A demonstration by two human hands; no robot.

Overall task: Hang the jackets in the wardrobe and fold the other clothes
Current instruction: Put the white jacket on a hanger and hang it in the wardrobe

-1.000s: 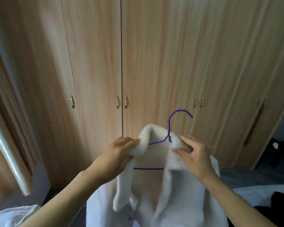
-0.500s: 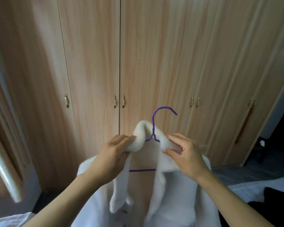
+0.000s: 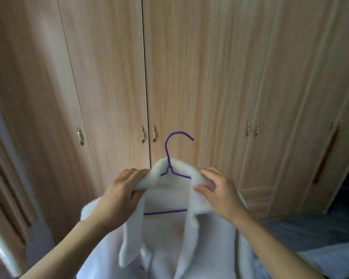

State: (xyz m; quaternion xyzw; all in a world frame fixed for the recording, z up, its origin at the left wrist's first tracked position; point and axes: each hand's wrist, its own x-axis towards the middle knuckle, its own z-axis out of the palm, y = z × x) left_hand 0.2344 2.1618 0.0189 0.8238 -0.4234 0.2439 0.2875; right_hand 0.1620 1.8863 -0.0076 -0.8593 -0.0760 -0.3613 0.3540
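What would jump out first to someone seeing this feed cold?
The white jacket held up in the centre, draped on a purple hanger whose hook sticks up above the collar. The left hand and right hand each pinch one side of the collar. Behind them, the wardrobe fills the view with every door closed.

The white jacket runs off the bottom edge, hem unseen; its collar and both hands hide the purple hanger shoulders. Wardrobe tops are cut off.
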